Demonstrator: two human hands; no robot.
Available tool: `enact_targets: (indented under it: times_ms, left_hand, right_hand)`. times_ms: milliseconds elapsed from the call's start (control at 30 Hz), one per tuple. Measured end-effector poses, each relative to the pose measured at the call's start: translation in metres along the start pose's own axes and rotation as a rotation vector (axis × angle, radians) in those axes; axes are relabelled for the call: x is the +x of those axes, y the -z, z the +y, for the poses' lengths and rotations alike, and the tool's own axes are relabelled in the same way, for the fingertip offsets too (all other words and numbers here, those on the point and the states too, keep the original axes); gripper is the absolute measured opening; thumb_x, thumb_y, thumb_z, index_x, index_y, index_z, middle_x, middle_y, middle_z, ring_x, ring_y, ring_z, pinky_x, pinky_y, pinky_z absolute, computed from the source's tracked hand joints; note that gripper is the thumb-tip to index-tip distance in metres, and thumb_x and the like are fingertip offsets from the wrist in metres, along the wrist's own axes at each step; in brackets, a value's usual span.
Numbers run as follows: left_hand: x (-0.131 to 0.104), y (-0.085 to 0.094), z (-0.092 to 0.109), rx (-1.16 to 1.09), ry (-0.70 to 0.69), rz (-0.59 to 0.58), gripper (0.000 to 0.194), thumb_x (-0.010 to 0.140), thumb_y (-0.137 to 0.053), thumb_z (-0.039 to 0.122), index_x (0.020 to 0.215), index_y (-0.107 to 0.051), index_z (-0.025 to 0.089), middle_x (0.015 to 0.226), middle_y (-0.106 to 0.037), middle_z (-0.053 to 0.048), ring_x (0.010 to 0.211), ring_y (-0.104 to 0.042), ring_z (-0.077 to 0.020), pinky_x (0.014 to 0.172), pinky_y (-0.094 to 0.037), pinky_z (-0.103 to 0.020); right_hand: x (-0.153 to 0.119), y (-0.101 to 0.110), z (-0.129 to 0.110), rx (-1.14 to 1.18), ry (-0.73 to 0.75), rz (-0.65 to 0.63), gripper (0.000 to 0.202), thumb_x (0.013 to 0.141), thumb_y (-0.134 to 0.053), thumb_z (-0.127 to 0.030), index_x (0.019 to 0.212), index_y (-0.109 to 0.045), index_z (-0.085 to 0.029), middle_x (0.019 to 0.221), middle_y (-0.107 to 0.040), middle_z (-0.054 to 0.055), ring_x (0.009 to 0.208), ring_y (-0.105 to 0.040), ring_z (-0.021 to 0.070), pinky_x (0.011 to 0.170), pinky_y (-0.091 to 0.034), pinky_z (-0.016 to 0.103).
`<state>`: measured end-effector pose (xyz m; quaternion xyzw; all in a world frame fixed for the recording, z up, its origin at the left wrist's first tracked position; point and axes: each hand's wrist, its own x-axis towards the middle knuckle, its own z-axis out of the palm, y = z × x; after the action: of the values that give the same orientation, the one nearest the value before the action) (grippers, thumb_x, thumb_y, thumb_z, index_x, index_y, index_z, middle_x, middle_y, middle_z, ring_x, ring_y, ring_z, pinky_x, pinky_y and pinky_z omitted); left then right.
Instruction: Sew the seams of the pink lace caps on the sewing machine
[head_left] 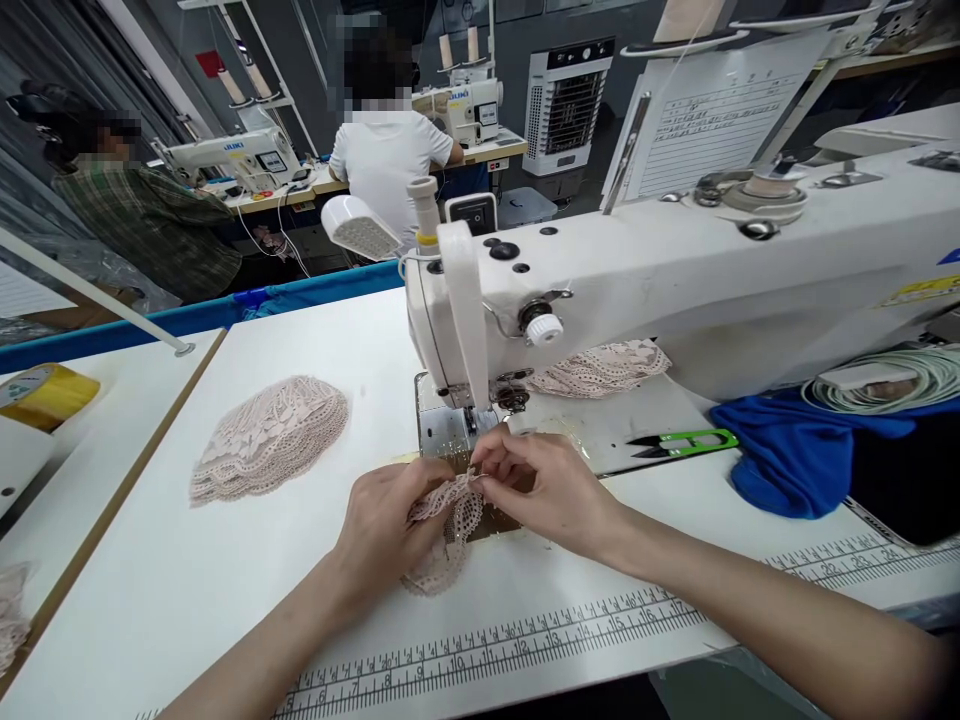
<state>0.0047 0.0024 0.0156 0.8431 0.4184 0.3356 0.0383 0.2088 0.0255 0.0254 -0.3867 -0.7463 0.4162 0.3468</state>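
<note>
Just in front of the sewing machine's needle area, a pale pink lace piece (442, 570) is gathered between both hands. My left hand (390, 510) closes on its left side, thumb and fingers pressed together over the fabric. At its upper edge, my right hand (544, 490) pinches the lace with thumb and forefinger. Part of the lace hangs below the fingers onto the table. The presser foot (471, 420) of the white sewing machine (600, 270) stands right behind the hands. The fingers hide some of the lace.
A stack of lace pieces (274, 435) lies left on the white table; more lace (604, 368) sits behind the machine head. Green thread snips (686, 442) and blue cloth (795, 460) are at right. A ruler strip (525, 650) runs along the front edge. Two people sit at machines beyond.
</note>
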Motion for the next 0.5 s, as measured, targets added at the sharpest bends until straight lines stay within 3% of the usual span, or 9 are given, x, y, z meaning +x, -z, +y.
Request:
enact_targets:
  times_ms: [300, 500]
  left_hand:
    - [0.0010, -0.0011, 0.0014, -0.025, 0.021, -0.020, 0.010, 0.087, -0.057, 0.018, 0.093, -0.051, 0.023, 0.067, -0.067, 0.004, 0.050, -0.058, -0.0090, 0.049, -0.040, -0.019]
    - [0.0014, -0.0009, 0.0018, -0.024, 0.013, -0.018, 0.014, 0.082, -0.053, 0.013, 0.092, -0.051, 0.022, 0.068, -0.067, 0.004, 0.050, -0.057, -0.0094, 0.050, -0.041, -0.020]
  right_hand:
    - [-0.0004, 0.0005, 0.0024, -0.040, 0.139, -0.051, 0.009, 0.085, -0.055, -0.013, 0.087, -0.058, -0.021, 0.076, -0.063, -0.003, 0.065, -0.059, 0.0092, 0.060, -0.051, 0.021]
    - [-0.0015, -0.0020, 0.0072, -0.153, 0.248, 0.002, 0.011, 0.085, -0.055, -0.012, 0.087, -0.059, -0.021, 0.080, -0.065, -0.002, 0.066, -0.059, 0.0097, 0.059, -0.048, 0.021]
